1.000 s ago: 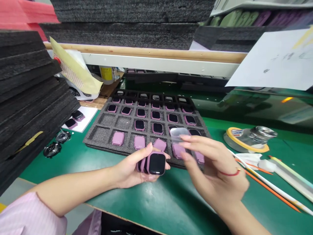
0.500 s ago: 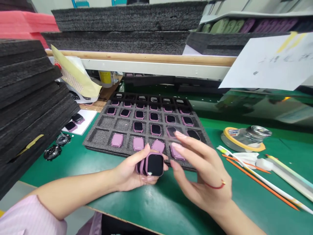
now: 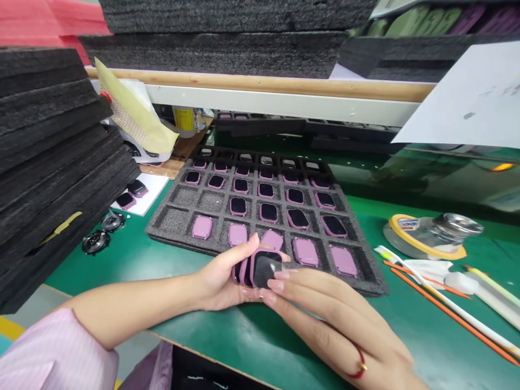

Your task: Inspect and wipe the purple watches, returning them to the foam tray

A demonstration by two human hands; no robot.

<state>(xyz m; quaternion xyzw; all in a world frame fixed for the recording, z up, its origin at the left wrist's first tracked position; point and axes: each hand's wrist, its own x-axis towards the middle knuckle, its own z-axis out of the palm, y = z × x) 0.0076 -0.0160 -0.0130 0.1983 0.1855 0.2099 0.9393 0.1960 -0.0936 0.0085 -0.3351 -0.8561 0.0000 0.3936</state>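
My left hand, palm up, is closed around a small stack of purple-framed smartwatch bodies, their straps absent. The front smartwatch turns its dark screen towards me; a lighter grey patch shows on it. My right hand, a red cord with a gold bead on it, has its fingertips drawn together at that screen's lower right corner. What lies between those fingertips is hidden. Behind both hands is a black foam tray of similar watches. Its front row has purple backs up, such as the watch body; rows behind show dark screens.
Stacked black foam trays rise at left, beside round black watches. A glass jar with a metal lid stands right, near orange sticks and a white stick. A shelf edge crosses above, with paper hanging from it.
My right hand has moved from over the tray's front right down to the front watch in my left hand, and its fingers have come together. My left hand keeps its stack. The view has shifted slightly.
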